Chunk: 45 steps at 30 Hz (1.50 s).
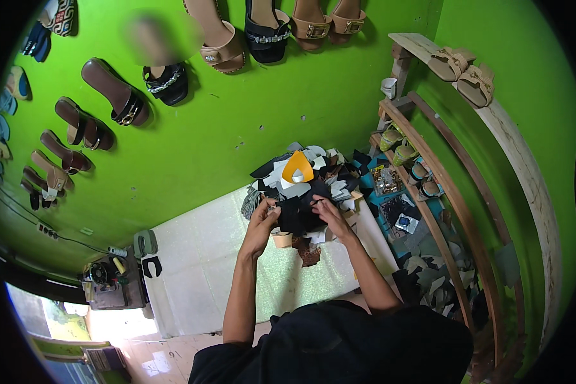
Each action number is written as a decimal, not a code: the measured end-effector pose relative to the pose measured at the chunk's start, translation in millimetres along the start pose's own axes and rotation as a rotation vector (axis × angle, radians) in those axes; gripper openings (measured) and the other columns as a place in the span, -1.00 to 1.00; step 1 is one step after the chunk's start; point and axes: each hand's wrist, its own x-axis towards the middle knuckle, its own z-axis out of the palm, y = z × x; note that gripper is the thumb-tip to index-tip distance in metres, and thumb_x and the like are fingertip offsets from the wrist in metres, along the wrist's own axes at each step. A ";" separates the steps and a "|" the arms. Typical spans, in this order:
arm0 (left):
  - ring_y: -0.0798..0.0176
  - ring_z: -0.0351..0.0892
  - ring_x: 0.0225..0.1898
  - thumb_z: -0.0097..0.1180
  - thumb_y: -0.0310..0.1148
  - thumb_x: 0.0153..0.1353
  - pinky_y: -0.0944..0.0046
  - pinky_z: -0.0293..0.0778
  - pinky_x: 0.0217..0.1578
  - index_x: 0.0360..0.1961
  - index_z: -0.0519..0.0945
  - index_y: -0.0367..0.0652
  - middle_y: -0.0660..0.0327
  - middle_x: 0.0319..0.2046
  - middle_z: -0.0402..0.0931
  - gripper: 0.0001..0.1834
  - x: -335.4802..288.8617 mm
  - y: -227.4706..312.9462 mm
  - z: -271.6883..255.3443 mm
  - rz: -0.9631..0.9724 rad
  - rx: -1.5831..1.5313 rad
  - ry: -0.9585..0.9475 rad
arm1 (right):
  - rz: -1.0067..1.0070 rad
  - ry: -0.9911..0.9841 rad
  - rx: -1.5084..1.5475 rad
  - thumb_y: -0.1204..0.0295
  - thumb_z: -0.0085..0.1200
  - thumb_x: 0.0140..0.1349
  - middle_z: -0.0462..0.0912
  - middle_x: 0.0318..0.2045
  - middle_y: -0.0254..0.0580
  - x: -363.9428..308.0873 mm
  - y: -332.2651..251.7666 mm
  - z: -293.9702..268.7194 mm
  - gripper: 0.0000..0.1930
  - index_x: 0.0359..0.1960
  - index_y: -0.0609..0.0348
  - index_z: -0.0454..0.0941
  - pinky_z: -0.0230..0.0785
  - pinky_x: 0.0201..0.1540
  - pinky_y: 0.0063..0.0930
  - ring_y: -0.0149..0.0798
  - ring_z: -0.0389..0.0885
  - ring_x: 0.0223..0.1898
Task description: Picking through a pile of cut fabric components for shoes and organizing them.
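Over the far right part of the table I hold a flat piece of black material. My left hand is closed in a pinch on its left edge. At the right side, my right hand has its fingers bent together by the black material; something small and dark shows at the fingertips, too unclear to name. Just beyond both hands rises a heap of grey, white and black scraps, with a yellow-orange piece on top. A beige strap-like piece and a brown spotted scrap lie nearer me.
The white-covered table stretches leftward, with grey curved pieces and a black U-shaped piece at its end. A sewing machine stands beyond. Wooden shelving holds sandals on the right. More sandals hang on the green wall.
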 end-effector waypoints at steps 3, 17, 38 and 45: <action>0.50 0.52 -0.29 0.00 -0.39 0.43 0.39 0.44 -0.16 -0.06 0.41 -0.11 0.37 -0.31 0.55 -0.87 -7.3 1.7 -9.7 0.025 0.052 -0.031 | 0.221 -0.304 0.383 -0.34 -0.31 0.32 0.57 0.07 0.06 -1.0 -13.5 -2.4 -0.14 0.36 0.15 0.24 0.35 0.20 -0.07 -0.02 0.56 0.11; 0.57 0.15 -0.47 0.07 -0.40 0.40 0.48 0.11 -0.46 -0.21 0.44 -0.12 0.51 -0.51 0.26 -0.93 -73.5 -6.7 -42.1 0.043 0.227 0.289 | 0.216 -0.376 0.533 0.46 0.16 0.31 0.60 -0.03 -0.12 -20.4 -16.1 39.1 -0.57 0.19 0.19 0.38 0.57 -0.04 -0.36 -0.26 0.69 -0.11; 0.59 0.44 -0.52 0.06 -0.35 0.40 0.51 0.30 -0.56 -0.17 0.45 -0.10 0.39 -0.46 0.56 -0.91 -259.9 2.9 -113.5 0.052 -0.035 0.548 | 0.609 -0.977 0.651 0.38 0.08 0.34 0.62 -0.08 -0.01 -75.3 3.3 181.4 -0.57 0.19 0.29 0.39 0.59 -0.06 -0.28 -0.18 0.69 -0.18; 0.56 0.45 -0.46 0.07 -0.44 0.36 0.50 0.34 -0.51 -0.15 0.46 -0.13 0.34 -0.41 0.58 -0.91 -347.9 -12.2 -156.2 0.079 -0.033 0.704 | 0.412 -0.822 0.408 0.66 0.24 0.16 0.62 -0.12 -0.14 -129.2 -6.9 253.5 -0.44 0.20 0.13 0.34 0.60 -0.15 -0.52 -0.35 0.67 -0.21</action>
